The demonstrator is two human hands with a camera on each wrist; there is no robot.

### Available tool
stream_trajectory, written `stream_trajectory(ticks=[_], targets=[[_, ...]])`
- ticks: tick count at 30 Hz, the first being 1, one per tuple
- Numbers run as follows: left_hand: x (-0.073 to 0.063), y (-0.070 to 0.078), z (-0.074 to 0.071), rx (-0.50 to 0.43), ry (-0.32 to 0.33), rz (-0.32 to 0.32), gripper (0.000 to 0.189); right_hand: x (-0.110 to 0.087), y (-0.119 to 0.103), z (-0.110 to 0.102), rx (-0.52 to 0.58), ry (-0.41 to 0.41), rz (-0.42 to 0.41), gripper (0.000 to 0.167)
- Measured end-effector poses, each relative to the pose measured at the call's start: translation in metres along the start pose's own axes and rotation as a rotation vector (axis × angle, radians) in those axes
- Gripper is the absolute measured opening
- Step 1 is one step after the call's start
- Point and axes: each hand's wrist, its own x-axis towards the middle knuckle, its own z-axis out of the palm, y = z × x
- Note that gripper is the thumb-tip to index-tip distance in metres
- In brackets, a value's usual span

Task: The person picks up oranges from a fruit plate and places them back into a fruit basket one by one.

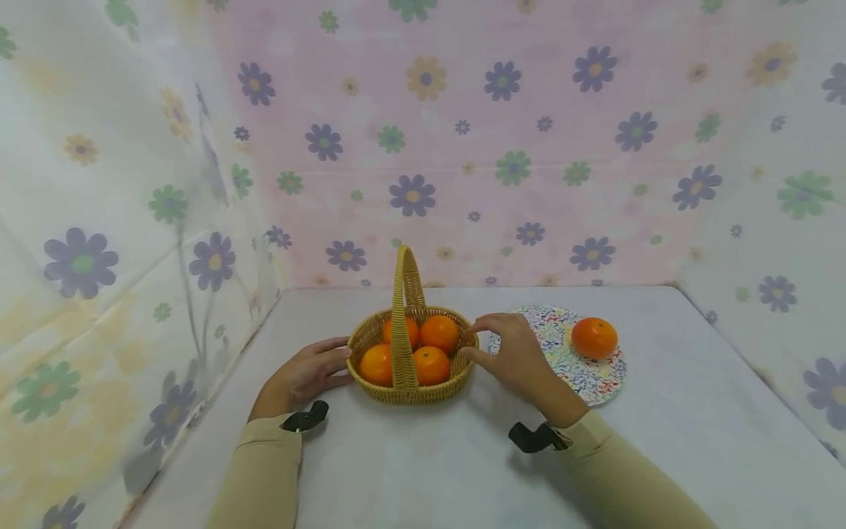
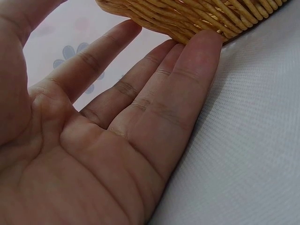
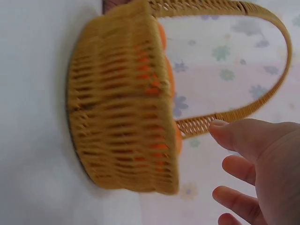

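Note:
A yellow wicker basket (image 1: 413, 395) with a tall arched handle stands upright on the table and holds several oranges (image 1: 432, 365). At its left side is my left hand (image 1: 311, 371), fingers extended, with the fingertips touching the woven wall (image 2: 201, 18) in the left wrist view. My right hand (image 1: 518, 356) is by the basket's right rim, thumb and fingers spread apart and holding nothing. In the right wrist view a gap shows between the right fingertips and the wicker wall (image 3: 122, 117). Another orange (image 1: 594, 338) sits on a round speckled mat (image 1: 551, 334) to the right.
A white cloth covers the table (image 1: 410, 463). Flower-printed fabric (image 1: 463, 147) hangs at the back and on both sides, with the left side (image 1: 132, 257) close to the left arm. The speckled mat lies partly behind the right hand.

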Motion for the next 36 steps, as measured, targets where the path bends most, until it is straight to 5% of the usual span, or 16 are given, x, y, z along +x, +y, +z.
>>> stream_trajectory(ticks=[19,36], targets=[[0.000,0.001,-0.001,0.035,0.016,-0.026,0.068,0.011,0.045,-0.056,0.003,0.098,0.211,0.044],[0.000,0.002,-0.001,0.034,0.006,-0.023,0.067,0.004,0.098,-0.091,-0.022,0.029,0.392,0.072]])
